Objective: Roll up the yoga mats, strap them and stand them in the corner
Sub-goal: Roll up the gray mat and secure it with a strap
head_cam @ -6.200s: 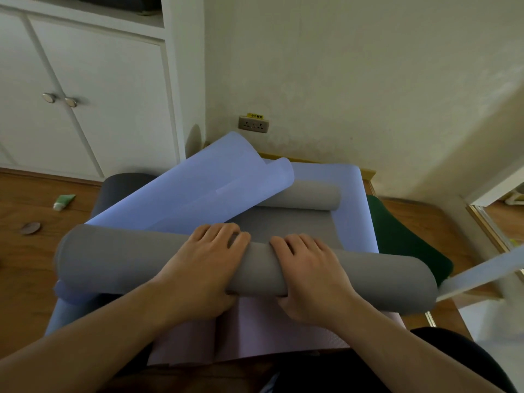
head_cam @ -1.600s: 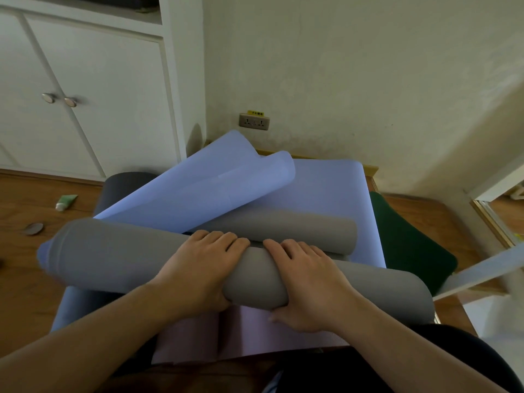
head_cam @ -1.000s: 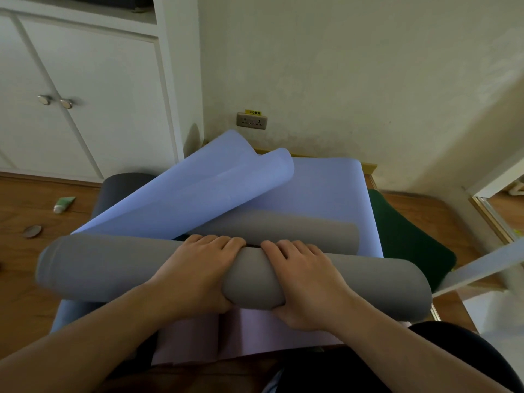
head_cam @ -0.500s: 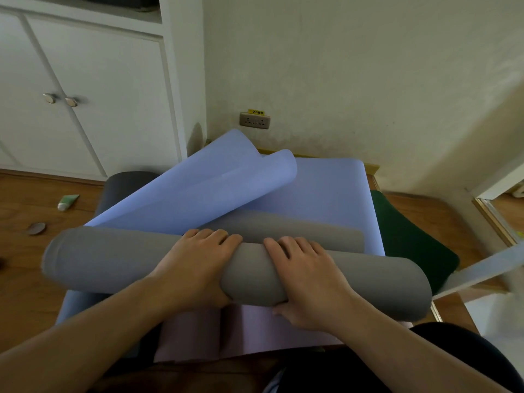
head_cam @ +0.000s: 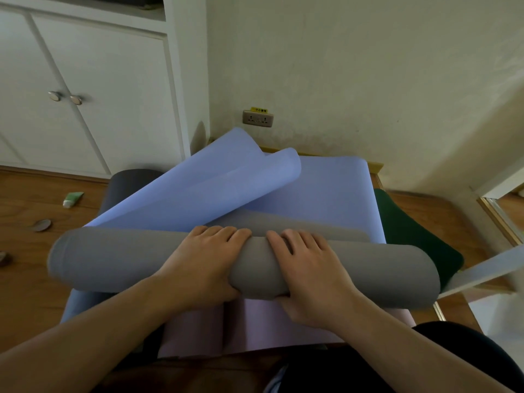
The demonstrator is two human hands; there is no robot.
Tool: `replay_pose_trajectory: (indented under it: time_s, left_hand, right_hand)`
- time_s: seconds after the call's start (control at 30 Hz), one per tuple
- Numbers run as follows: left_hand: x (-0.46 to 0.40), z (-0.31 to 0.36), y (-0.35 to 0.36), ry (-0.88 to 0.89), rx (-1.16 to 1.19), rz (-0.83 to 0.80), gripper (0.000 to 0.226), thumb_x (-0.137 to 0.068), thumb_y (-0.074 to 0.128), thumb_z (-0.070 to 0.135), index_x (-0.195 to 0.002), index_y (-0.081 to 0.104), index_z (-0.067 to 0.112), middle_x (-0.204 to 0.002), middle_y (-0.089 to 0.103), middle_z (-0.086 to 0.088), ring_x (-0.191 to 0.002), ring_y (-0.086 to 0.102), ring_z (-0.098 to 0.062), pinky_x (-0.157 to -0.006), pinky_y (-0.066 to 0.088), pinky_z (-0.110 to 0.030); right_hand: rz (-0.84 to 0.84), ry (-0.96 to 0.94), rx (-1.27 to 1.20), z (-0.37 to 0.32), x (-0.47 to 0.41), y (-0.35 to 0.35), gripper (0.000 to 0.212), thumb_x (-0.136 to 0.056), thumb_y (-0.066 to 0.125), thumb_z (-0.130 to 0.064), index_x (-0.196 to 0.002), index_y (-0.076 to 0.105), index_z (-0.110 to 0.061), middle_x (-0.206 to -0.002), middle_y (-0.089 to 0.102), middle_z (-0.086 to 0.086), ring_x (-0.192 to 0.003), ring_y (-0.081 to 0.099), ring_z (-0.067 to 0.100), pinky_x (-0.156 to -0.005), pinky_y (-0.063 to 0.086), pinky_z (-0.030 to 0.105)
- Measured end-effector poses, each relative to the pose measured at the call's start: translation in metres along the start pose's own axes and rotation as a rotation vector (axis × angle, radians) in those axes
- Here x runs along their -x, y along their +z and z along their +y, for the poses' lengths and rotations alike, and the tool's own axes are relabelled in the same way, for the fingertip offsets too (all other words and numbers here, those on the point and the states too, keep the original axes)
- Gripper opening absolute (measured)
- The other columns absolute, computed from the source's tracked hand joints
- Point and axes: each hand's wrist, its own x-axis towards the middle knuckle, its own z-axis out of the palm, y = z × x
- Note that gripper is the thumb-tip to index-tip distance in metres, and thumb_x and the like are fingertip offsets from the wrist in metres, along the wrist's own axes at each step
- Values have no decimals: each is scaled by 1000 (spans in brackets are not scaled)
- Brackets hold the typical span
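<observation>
A thick grey yoga mat roll (head_cam: 113, 259) lies crosswise in front of me. My left hand (head_cam: 204, 262) and my right hand (head_cam: 309, 273) grip its middle side by side, fingers over the top and thumbs under the near side. The grey mat's far end (head_cam: 297, 224) is curled and touches the roll just beyond my fingers. Under it lies a flat lilac-blue mat (head_cam: 334, 188), and a loosely curled blue mat (head_cam: 212, 191) leans across the left. A pink mat (head_cam: 255, 327) shows beneath my wrists.
A dark green mat (head_cam: 411, 231) lies on the right and a dark grey mat (head_cam: 127, 180) sticks out at the left. White cabinet doors (head_cam: 85, 95) and a wall socket (head_cam: 258, 119) stand behind. A green tube (head_cam: 73, 198) lies on the wooden floor. A white bar (head_cam: 487, 268) slants at the right.
The flat grey stretch seen 6 s ago is gone; the roll has moved away from me until it meets the mat's curled far end. Both hands have stayed on the roll.
</observation>
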Motion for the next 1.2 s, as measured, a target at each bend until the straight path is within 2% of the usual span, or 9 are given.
replay_pose_trajectory:
  time_s: [0.2, 0.33, 0.47, 0.63, 0.73, 0.87, 1.0, 1.1, 1.2]
  left_hand:
    - [1, 14, 7, -40, -189, -30, 109, -51, 81, 60, -143, 53, 9, -132, 56, -15, -116, 58, -37, -100, 48, -53]
    - [1, 12, 12, -43, -131, -22, 91, -60, 79, 53, -139, 50, 18, -124, 58, -4, -108, 60, -31, -93, 49, -49]
    - [-2, 3, 2, -20, -28, -50, 84, -63, 70, 66, -135, 51, 28, -123, 61, 7, -108, 63, -20, -94, 50, -44]
    - [-1, 6, 4, 10, -108, 6, 96, -58, 76, 66, -139, 56, 18, -129, 60, -3, -114, 60, -28, -104, 46, -47]
    - [-1, 13, 7, -20, -210, -7, 110, -47, 80, 60, -140, 56, 7, -124, 57, -14, -108, 58, -37, -94, 50, -52]
    - [-2, 9, 5, -12, -127, -37, 90, -54, 77, 62, -129, 57, 17, -113, 58, 0, -99, 60, -26, -83, 51, -45]
    - [-4, 4, -7, -2, 19, -89, 86, -62, 69, 71, -134, 51, 26, -121, 61, 10, -105, 63, -15, -95, 50, -38]
    - [0, 4, -8, 22, 34, -85, 86, -64, 66, 72, -137, 51, 30, -128, 61, 11, -115, 60, -14, -104, 46, -35]
    - [2, 8, -2, 17, -97, -63, 93, -58, 69, 69, -136, 56, 20, -131, 58, -2, -116, 57, -26, -104, 48, -44]
  right_hand:
    - [-35, 31, -33, 3, -4, -5, 104, -65, 78, -60, -151, 37, -18, -135, 55, 7, -119, 55, 30, -102, 49, 49]
    - [-20, 6, -81, 3, -3, -2, 101, -71, 72, -59, -155, 34, -17, -140, 53, 6, -124, 54, 29, -111, 45, 46]
    - [-16, 1, -25, 1, -2, -1, 113, -67, 76, -58, -160, 29, -16, -140, 51, 9, -122, 54, 31, -110, 45, 48]
    - [-44, 9, -27, 3, -6, -3, 103, -67, 78, -58, -152, 34, -19, -132, 55, 6, -114, 58, 30, -99, 50, 47]
    - [-61, 27, -104, 6, -7, -6, 100, -65, 78, -60, -149, 37, -25, -134, 57, 1, -117, 58, 26, -103, 49, 44]
    - [-46, -9, -166, 7, -4, -3, 99, -70, 74, -65, -153, 35, -28, -140, 56, -2, -122, 57, 23, -108, 46, 40]
    - [-90, -18, -66, 6, -2, -4, 118, -70, 78, -68, -162, 20, -22, -151, 44, 4, -136, 45, 28, -120, 35, 44]
    - [-98, -9, -53, 4, -5, -3, 107, -69, 79, -67, -154, 30, -23, -143, 51, 3, -129, 51, 28, -111, 43, 45]
    - [-82, 11, -83, 7, -6, -4, 100, -67, 78, -67, -149, 37, -25, -139, 56, 0, -124, 55, 26, -107, 46, 44]
